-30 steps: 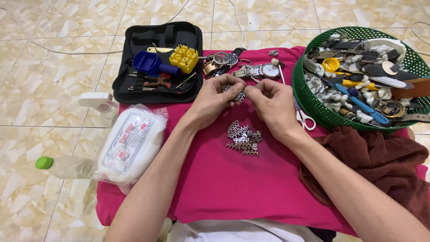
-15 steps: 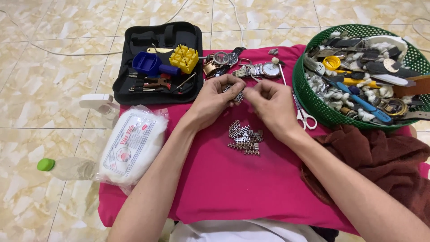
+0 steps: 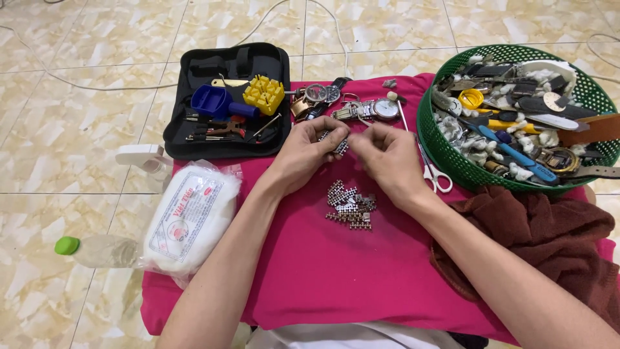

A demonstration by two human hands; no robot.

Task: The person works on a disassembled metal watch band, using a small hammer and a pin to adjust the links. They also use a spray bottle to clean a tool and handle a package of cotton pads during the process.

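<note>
Hands meet at centre frame, just above the middle of the pink cloth (image 3: 310,284): left hand (image 3: 303,152) and right hand (image 3: 387,158) are together, fingertips of both pinched on a short piece of metal watch-bracelet links (image 3: 340,146) held just off the cloth. Exact grip is hard to read, the piece is small and mostly hidden by the fingers. Main risk as I judge it: a link or pin slips out of the pinch and drops into the pile of loose links (image 3: 349,205) right below, where it gets lost among identical bits, or rolls off the cloth onto the tiled floor (image 3: 77,142). Secondary: scissors (image 3: 434,173) and a thin pin tool (image 3: 402,115) lie just beside the right wrist, so a sideways sweep could knock them or snag. Watches (image 3: 361,106) at top centre sit close to the knuckles; green basket (image 3: 452,165) at upper right and black tool case (image 3: 194,139) at upper left are clear of the hands.
</note>
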